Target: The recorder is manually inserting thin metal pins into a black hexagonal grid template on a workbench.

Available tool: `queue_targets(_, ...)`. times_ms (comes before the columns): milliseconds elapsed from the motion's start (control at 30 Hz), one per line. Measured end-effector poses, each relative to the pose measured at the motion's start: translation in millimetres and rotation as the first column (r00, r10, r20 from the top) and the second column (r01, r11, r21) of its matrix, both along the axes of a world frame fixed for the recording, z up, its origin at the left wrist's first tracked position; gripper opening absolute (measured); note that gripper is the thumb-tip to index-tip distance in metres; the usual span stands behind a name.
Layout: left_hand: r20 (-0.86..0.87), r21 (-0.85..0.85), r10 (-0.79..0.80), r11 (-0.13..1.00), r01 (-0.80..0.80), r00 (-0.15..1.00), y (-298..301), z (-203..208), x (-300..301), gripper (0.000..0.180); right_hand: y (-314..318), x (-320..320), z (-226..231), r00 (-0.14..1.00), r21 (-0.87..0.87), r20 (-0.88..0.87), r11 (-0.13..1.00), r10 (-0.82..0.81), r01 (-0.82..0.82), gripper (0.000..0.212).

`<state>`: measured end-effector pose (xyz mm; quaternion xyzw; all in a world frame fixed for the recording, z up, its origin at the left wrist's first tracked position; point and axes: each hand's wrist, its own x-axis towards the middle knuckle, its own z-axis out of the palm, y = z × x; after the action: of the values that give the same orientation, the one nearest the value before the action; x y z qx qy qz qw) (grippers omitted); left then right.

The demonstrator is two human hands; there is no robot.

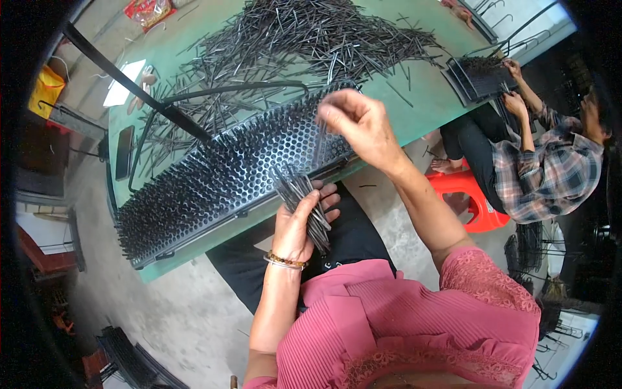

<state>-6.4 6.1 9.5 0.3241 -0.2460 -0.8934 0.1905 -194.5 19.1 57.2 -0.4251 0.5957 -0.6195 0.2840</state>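
My left hand (296,223) is closed round a bundle of thin dark rods (303,202), held just off the near edge of a long perforated rack (262,170). Above the rack's right part, the thumb and fingers of my right hand (363,126) are pinched together. From that pinch a thin dark rod (320,146) hangs down, blurred by motion. Many short dark rods (175,194) stand upright in the rack's holes, densest at the left end. Bare holes show along the middle and right. Where the hanging rod's lower tip ends, I cannot tell.
A big heap of loose rods (317,35) lies on the green table (402,117) behind the rack. A black bar (129,84) slants over the rack's left side. A phone (125,152) lies at the left. Another person (544,165) works at a similar rack on the right.
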Motion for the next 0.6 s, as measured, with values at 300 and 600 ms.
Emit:
queue_targets(300, -0.011, 0.003, -0.014, 1.0, 0.014, 1.0, 3, -1, -5, 0.035, -37, -19, -23, 0.91, -0.228, -0.305, 0.949, -0.282, 0.218, 0.017)
queue_targets(600, -0.002, -0.023, -0.002, 1.0, 0.002, 1.0, 1, -4, -2, 0.034, -36, -13, -23, 0.608, -0.338, -0.736, 0.94, -0.299, 0.053, 0.016)
